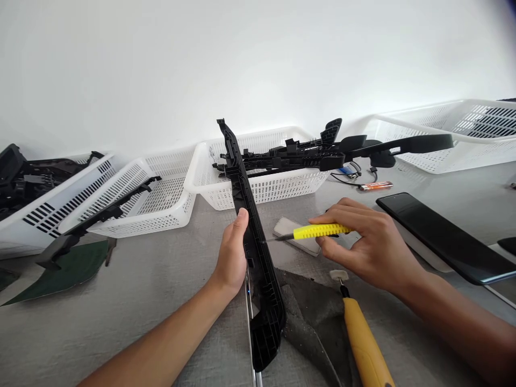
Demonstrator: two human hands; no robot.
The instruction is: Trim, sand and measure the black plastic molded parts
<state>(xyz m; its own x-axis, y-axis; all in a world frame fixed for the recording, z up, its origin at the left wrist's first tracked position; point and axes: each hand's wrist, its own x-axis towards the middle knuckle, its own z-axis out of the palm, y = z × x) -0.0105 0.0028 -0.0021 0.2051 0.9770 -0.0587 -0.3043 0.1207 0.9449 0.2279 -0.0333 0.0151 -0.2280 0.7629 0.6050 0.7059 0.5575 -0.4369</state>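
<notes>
My left hand (233,252) grips a long black plastic trim part (252,236) from its left side and holds it on edge, tilted away from me. My right hand (365,244) is closed round a yellow-handled knife (318,231). The knife's thin blade tip touches the right side of the trim part near its middle. A grey cloth (310,312) lies under the near end of the part.
A yellow-handled scraper (363,344) lies on the cloth at the front right. White baskets (209,177) with black plastic parts line the back by the wall. A dark phone (443,236) lies on the right, a lighter (377,185) behind it, a green sheet (68,269) on the left.
</notes>
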